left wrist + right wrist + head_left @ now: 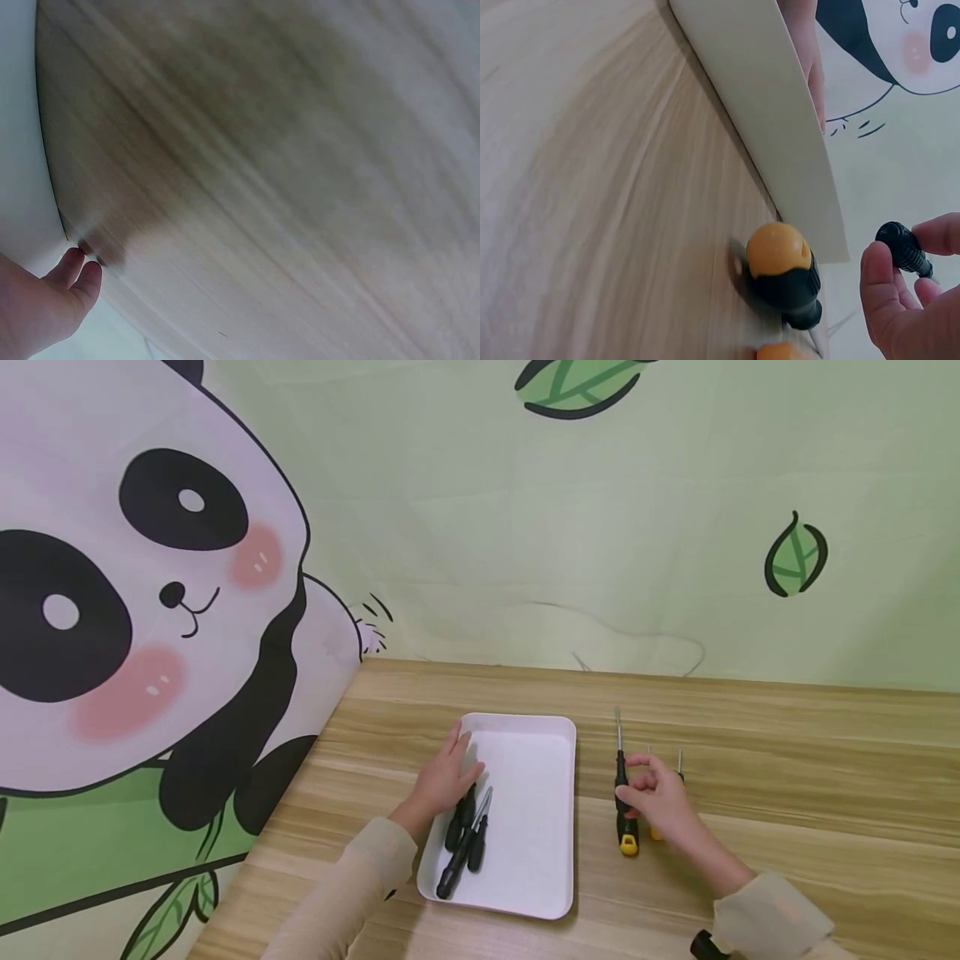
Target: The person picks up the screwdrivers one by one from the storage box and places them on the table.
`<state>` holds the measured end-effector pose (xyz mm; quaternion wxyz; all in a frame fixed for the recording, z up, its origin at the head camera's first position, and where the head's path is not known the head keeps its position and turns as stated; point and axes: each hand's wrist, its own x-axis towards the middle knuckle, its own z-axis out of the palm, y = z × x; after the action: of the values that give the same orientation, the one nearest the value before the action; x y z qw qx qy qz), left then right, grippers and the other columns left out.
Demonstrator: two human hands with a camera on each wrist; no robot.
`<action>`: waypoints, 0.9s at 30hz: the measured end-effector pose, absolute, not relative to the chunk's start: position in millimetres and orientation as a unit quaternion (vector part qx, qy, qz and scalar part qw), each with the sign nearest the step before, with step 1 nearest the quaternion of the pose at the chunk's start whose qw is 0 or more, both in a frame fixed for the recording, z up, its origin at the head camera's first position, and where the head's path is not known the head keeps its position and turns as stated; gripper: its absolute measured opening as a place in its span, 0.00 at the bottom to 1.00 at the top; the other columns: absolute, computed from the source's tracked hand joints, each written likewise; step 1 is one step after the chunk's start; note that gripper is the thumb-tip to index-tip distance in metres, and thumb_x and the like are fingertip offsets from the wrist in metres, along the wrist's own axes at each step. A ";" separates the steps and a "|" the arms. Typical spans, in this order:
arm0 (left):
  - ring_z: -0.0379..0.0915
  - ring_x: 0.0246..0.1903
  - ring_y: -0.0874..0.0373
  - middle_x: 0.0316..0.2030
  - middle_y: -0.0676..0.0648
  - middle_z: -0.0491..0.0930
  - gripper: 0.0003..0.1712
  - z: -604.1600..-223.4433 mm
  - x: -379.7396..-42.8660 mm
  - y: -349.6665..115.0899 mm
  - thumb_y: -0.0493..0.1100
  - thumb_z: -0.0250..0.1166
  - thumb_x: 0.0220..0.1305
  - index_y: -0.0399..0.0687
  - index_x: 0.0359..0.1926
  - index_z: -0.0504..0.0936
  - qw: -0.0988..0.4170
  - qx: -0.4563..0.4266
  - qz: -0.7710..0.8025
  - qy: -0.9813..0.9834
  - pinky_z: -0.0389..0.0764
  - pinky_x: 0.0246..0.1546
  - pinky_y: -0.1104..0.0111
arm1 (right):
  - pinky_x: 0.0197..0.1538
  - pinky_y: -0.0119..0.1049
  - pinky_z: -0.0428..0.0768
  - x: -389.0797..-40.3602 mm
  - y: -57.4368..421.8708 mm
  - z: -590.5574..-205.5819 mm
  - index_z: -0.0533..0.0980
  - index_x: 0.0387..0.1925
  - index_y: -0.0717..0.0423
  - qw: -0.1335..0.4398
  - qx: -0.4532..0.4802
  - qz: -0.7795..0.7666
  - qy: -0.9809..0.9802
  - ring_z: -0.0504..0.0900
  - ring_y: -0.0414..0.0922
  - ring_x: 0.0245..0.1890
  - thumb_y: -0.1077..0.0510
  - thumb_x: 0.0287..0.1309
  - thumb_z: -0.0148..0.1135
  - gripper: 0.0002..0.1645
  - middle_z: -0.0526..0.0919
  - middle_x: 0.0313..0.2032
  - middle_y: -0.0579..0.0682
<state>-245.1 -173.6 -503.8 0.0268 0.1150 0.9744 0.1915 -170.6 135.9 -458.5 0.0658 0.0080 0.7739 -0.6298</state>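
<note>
My right hand (658, 797) pinches a black-handled screwdriver (904, 244) between thumb and fingers, its thin shaft pointing toward the wall. Just below it in the head view lies a screwdriver with a yellow handle end (628, 843). Another yellow-ended screwdriver (656, 834) is mostly hidden behind that hand. My left hand (442, 777) rests on the left side of a white tray (528, 827); its fingers lie along the rim and the thumb reaches over the inside. In the left wrist view, fingertips (88, 276) touch near the tray's outer edge. Several black-handled screwdrivers (455, 864) lie in the tray's left part.
The wood-grain table (825, 777) meets a green cloth backdrop (450, 527) at its far edge. A large panda (187, 610) and leaves are printed on the cloth. A dark shaft (680, 762) shows beyond my right hand.
</note>
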 end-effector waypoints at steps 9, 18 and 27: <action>0.62 0.59 0.44 0.70 0.46 0.40 0.37 -502.6 -244.5 -173.9 0.57 0.49 0.63 0.45 0.67 0.53 0.027 0.114 0.191 0.974 0.69 0.54 0.53 | 0.27 0.32 0.79 -173.8 149.6 -460.9 0.57 0.53 0.71 0.074 0.021 -0.627 0.775 0.73 0.37 0.18 0.70 0.53 0.53 0.26 0.71 0.24 0.47; 0.64 0.58 0.45 0.70 0.46 0.40 0.37 -500.9 -244.1 -173.3 0.57 0.50 0.63 0.44 0.67 0.53 0.027 0.117 0.195 0.973 0.69 0.53 0.53 | 0.27 0.29 0.78 -175.8 165.0 -463.9 0.57 0.54 0.72 0.074 0.025 -0.613 0.786 0.74 0.36 0.18 0.69 0.54 0.52 0.26 0.72 0.23 0.44; 0.64 0.58 0.44 0.70 0.45 0.41 0.37 -501.6 -244.2 -173.9 0.56 0.50 0.63 0.45 0.67 0.52 0.024 0.122 0.195 0.973 0.70 0.52 0.53 | 0.28 0.28 0.79 -175.3 175.8 -468.6 0.56 0.54 0.72 0.082 0.041 -0.604 0.792 0.74 0.35 0.20 0.69 0.55 0.51 0.26 0.72 0.24 0.46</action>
<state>-244.2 -173.9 -501.6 0.0243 0.1217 0.9729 0.1952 -175.3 175.8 -468.6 0.0815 0.0406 0.7917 -0.6040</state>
